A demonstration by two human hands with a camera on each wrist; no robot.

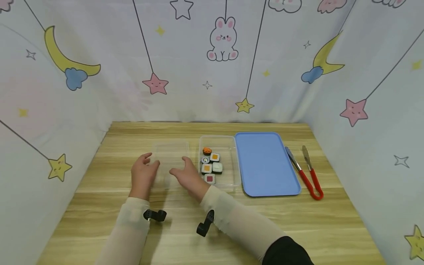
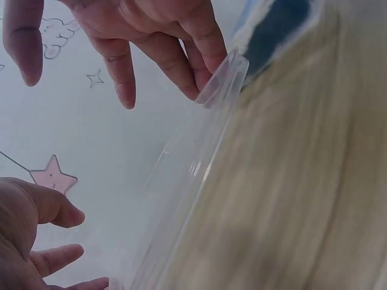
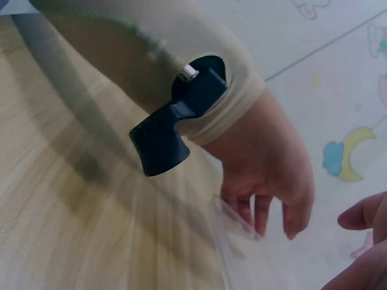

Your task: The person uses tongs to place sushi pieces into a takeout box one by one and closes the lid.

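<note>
A clear plastic lid or shallow box (image 1: 170,158) lies on the table; its transparency leaves the exact form uncertain. My left hand (image 1: 144,175) is at its left side, fingers loosely bent, thumb apart. On the opposite side is my right hand (image 1: 190,176), thumb spread from the fingers. The left wrist view has the right hand's lower fingers touching the edge of the clear plastic (image 2: 193,157). In the right wrist view the left hand (image 3: 269,163) has its lower fingers at the rim of the clear piece (image 3: 233,241). Neither hand visibly closes round it.
Right of the hands stands a clear container (image 1: 230,162) with several toy sushi pieces (image 1: 215,157) in its left part. Beside it lies a blue tray (image 1: 268,163), then red-handled tongs (image 1: 314,180). Printed curtains (image 1: 188,103) border the wooden table (image 1: 99,206).
</note>
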